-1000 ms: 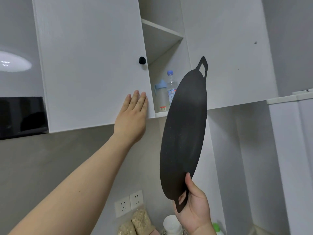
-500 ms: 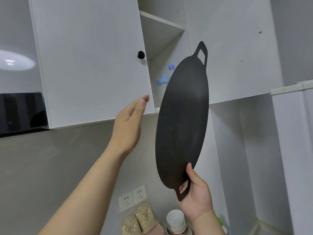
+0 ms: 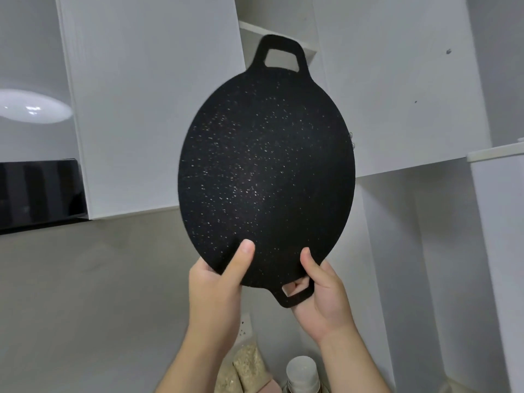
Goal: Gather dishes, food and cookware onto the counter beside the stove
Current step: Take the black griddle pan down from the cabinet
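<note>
A round, flat black griddle pan (image 3: 266,171) with pale speckles and two loop handles is held upright in front of the wall cabinet, its cooking face towards me. My left hand (image 3: 218,290) grips its lower left rim, thumb on the face. My right hand (image 3: 323,296) grips the lower rim at the bottom loop handle, thumb on the face and fingers behind. The pan hides the open part of the cabinet behind it.
The white cabinet door (image 3: 153,103) hangs left of the pan, a black range hood (image 3: 39,191) further left. A white fridge edge (image 3: 496,154) stands at right. Below are bags of oats (image 3: 243,367) and a white-capped bottle (image 3: 302,373).
My left hand left the cabinet door and took hold of the pan's lower rim. The pan turned from edge-on to facing me and now covers the cabinet opening.
</note>
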Motion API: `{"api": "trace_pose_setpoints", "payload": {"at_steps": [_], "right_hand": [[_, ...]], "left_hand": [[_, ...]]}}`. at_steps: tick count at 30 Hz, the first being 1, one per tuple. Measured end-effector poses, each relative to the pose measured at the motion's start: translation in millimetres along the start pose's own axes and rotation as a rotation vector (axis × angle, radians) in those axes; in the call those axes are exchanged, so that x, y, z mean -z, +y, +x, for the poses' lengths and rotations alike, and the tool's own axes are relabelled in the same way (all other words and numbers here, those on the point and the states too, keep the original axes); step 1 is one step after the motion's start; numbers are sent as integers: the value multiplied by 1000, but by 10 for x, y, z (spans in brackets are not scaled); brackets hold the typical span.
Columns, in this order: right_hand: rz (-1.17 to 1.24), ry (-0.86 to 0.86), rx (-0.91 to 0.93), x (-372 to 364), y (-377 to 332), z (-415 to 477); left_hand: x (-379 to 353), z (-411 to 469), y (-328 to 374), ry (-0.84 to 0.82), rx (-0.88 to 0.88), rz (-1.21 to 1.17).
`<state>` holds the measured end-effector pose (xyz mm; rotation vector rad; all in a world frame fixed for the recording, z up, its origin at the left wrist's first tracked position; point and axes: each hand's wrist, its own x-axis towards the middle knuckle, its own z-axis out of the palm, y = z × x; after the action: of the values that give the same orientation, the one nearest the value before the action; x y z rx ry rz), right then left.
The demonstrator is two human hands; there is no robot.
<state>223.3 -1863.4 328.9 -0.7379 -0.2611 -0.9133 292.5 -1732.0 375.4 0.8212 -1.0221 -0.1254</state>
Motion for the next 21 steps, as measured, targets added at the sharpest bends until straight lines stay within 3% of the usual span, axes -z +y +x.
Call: {"api": "trace_pose_setpoints", "payload": {"at_steps": [8, 12, 15, 18, 21], "right_hand": [[-303, 19, 67, -233, 9, 198], [-491, -33, -26, -232, -159, 267], [-555, 245, 34, -85, -397, 453], [-502, 611, 312, 46, -730, 753], [-442, 751, 576, 148, -1143, 1085]], "left_hand": [[-18, 125, 93, 170, -3, -244], [-86, 235, 167, 236, -39, -352], [-108, 331, 210, 265, -63, -369], [-106, 433, 229, 276, -92, -351], [-112, 519, 227, 283, -94, -337]]}}
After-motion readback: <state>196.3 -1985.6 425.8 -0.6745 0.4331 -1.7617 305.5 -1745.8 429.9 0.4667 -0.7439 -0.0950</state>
